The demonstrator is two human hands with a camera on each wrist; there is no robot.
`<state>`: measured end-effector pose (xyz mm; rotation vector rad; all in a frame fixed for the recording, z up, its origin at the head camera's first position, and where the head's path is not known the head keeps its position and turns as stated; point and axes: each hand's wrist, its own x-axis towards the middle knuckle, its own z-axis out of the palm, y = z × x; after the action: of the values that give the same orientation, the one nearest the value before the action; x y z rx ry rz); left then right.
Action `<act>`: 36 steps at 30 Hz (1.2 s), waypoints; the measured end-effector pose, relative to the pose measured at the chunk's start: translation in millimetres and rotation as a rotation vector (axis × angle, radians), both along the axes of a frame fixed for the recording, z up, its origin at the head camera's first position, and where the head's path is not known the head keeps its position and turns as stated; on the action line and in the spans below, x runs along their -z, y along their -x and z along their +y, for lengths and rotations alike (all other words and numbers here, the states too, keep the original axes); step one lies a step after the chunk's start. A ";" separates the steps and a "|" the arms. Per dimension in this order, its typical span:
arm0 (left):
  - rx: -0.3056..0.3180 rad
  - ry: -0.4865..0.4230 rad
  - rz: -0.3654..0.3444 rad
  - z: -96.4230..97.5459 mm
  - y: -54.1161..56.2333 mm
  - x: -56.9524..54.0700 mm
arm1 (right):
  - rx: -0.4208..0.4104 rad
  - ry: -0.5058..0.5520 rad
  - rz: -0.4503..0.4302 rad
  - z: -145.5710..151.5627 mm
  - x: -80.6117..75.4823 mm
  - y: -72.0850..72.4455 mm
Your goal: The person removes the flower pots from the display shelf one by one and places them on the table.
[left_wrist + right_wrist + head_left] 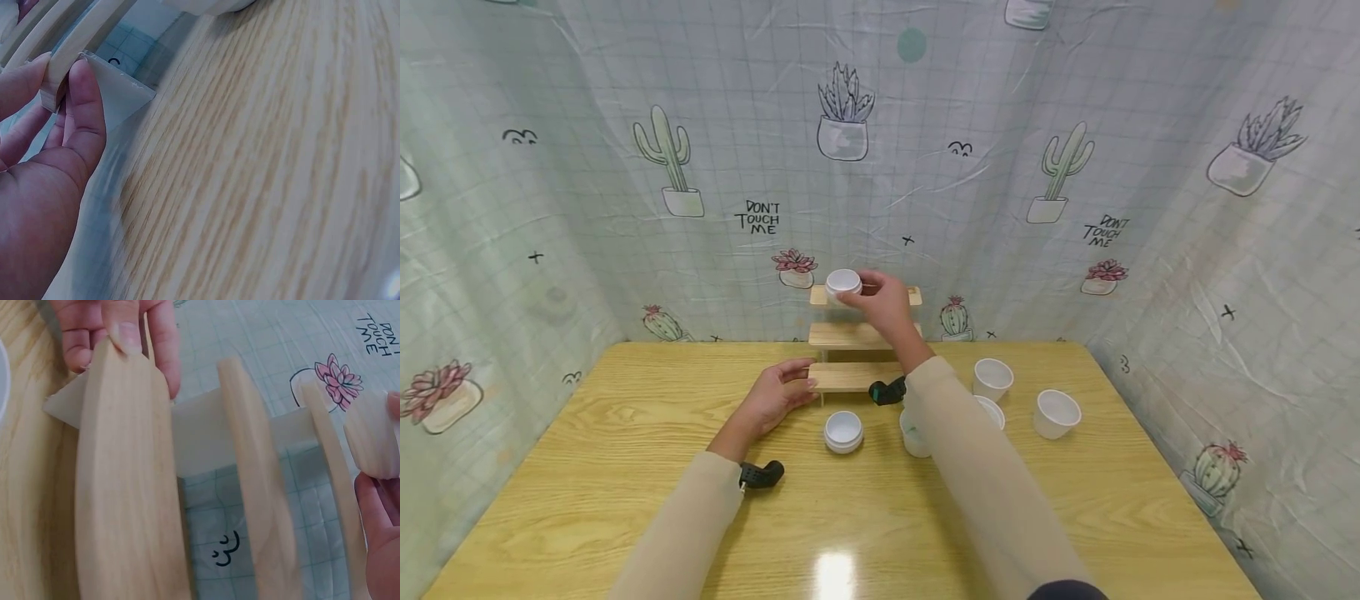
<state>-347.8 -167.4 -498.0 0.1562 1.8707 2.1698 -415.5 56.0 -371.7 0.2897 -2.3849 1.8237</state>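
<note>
A three-tier wooden stand [853, 336] with clear side supports stands at the back of the table. My left hand [775, 397] pinches the left end of its lowest board [69, 59], thumb on one face and fingers on the other. At the top board [914, 296], my right hand [883, 302] grips a small white round pot [843, 283] by its right side, over the board's left half. In the right wrist view this pot [373, 434] shows at the right edge, close by the top board. A similar white pot [843, 432] sits in front of the stand.
To the right stand white cups [992, 379], one farther right [1057, 414]; two more are partly hidden by my right sleeve [977, 467]. Black wrist cameras [763, 475] sit on both wrists. A cactus-print curtain [715, 275] hangs directly behind the table.
</note>
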 end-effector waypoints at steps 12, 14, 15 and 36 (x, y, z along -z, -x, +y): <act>-0.007 -0.012 -0.005 1.2 0.1 1.0 | 0.007 -0.015 0.025 -5.9 -6.0 11.0; -0.009 -0.013 -0.006 1.4 0.1 0.8 | 0.008 -0.019 0.028 -7.0 -5.6 12.4; -0.006 -0.013 -0.005 1.4 0.3 0.9 | 0.008 -0.019 0.029 -7.4 -5.5 12.8; -0.011 -0.015 -0.008 0.7 -0.6 0.1 | 0.047 -0.034 0.023 -16.3 -3.1 15.4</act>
<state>-347.3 -166.7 -498.2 0.1405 1.8551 2.1893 -430.8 39.7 -368.7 0.2540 -2.3886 1.7518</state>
